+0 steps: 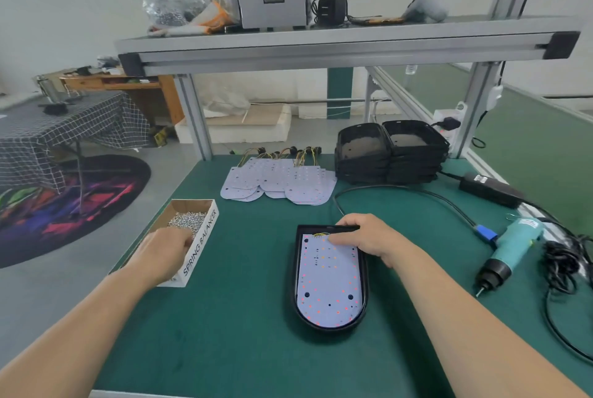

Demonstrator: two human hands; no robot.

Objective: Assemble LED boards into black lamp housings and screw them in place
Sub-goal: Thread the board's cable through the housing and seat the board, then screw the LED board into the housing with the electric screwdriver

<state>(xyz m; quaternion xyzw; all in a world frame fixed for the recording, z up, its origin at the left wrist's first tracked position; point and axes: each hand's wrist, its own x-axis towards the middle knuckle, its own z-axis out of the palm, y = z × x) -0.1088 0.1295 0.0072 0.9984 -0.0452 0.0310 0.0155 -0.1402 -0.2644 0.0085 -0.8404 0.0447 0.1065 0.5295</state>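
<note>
A black lamp housing (364, 272) lies on the green mat in front of me with a white LED board (327, 288) seated inside it. My right hand (369, 237) rests on the board's far end, fingers curled over the housing's top edge by the yellow wires. My left hand (167, 253) reaches into a cardboard box (200, 243) of small silver screws (187, 221); its fingertips are down among the screws and hidden, so any held screw cannot be seen.
A fan of spare LED boards (279, 182) with wire leads lies at the back centre. Stacked black housings (390, 153) stand back right. A teal electric screwdriver (510, 250) and its cables lie at the right, near a black power adapter (491, 189).
</note>
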